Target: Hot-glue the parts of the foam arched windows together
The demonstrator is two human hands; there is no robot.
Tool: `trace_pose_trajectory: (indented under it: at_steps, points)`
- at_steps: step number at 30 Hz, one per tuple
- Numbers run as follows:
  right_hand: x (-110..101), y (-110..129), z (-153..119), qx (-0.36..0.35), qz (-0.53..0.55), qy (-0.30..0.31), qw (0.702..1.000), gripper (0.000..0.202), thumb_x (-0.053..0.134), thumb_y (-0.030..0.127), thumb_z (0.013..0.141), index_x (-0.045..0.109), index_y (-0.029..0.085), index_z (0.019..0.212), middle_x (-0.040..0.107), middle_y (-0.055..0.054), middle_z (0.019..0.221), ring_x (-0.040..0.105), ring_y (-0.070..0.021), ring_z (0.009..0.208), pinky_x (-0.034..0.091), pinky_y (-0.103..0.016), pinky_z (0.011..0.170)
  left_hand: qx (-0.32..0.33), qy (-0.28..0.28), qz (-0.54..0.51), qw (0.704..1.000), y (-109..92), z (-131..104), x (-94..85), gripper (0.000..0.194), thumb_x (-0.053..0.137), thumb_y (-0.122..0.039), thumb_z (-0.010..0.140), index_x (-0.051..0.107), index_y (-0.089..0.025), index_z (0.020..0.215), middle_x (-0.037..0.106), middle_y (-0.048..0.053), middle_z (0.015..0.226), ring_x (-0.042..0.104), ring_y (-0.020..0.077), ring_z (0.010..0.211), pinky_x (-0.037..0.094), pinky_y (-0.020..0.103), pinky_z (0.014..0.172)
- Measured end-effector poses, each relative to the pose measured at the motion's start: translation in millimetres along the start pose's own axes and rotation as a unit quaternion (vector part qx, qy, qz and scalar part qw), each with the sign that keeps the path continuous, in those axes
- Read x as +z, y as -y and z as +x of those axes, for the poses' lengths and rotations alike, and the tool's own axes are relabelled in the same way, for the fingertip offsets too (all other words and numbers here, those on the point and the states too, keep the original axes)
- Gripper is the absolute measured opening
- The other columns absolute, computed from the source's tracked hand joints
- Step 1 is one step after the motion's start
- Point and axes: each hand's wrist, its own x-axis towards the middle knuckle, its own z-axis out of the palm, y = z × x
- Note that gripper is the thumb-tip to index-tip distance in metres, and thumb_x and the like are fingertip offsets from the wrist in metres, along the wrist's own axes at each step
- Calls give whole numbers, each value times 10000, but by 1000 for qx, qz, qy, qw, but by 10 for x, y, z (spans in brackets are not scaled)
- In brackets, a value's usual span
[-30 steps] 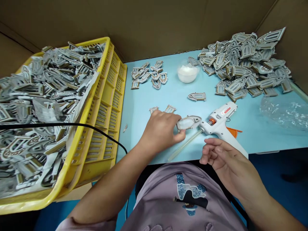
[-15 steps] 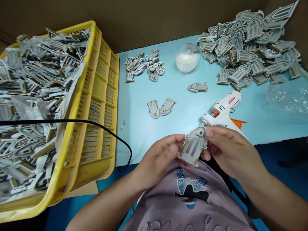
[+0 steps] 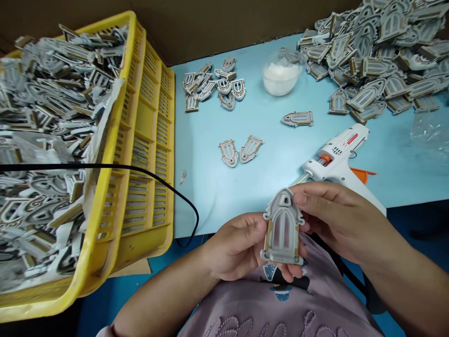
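A grey, arched window-shaped ornament (image 3: 283, 229) with tan edges stands nearly upright in front of my body, its pointed top away from me. My left hand (image 3: 242, 243) grips its left side, thumb at the edge and fingertips showing behind its base. The fingers of my right hand (image 3: 336, 215) pinch its upper right side. Just beyond my right hand lies a white glue gun (image 3: 335, 157) with an orange trigger. Two similar ornaments (image 3: 228, 153) lie close together on the light blue table, and a single one (image 3: 297, 119) rests farther right.
At the left stands a yellow plastic crate (image 3: 140, 140) full of such ornaments, a black cable (image 3: 150, 174) crossing it. A small group (image 3: 210, 89), a clear bowl of white material (image 3: 280, 79) and a large pile (image 3: 372, 65) sit toward the back. Clear plastic (image 3: 433, 133) lies at right.
The ornament has turned from a slant to nearly upright, its face toward me. Both hands stay on it. The whole view has shifted slightly.
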Motion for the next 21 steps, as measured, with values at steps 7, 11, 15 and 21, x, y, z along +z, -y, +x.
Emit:
trace_pose_trajectory:
  at_steps: [7,11,15,21]
  points:
    - [-13,-71,16,-9,-37,-34,999,243,647,456,972,747,234,969,615,10,670,616,-118,532,523,-251,508,15,-5,8,1000,-4,-27,0,508,738,-572,854,787,-146,1128,775,111,915,742,178,720,574,267,722]
    - [-10,-80,-46,-124,-206,-171,956,178,707,440,937,749,335,1075,702,0,854,665,-119,701,529,-222,593,23,-23,28,999,-15,-29,-6,507,770,-573,822,794,-159,1113,770,105,910,717,167,699,555,273,727]
    - [72,12,-137,-239,-441,-216,838,94,723,387,923,775,320,962,689,-9,841,635,-114,696,470,-230,536,51,-31,72,996,-2,-28,-39,442,752,-568,840,796,-200,1082,753,76,904,688,155,744,528,253,732]
    - [210,59,-182,-341,-556,-216,727,115,704,277,931,802,224,960,681,-25,764,592,-84,609,432,-250,524,137,-36,254,957,-12,-79,-78,358,599,-504,973,759,-241,1157,699,62,945,612,180,843,482,325,895]
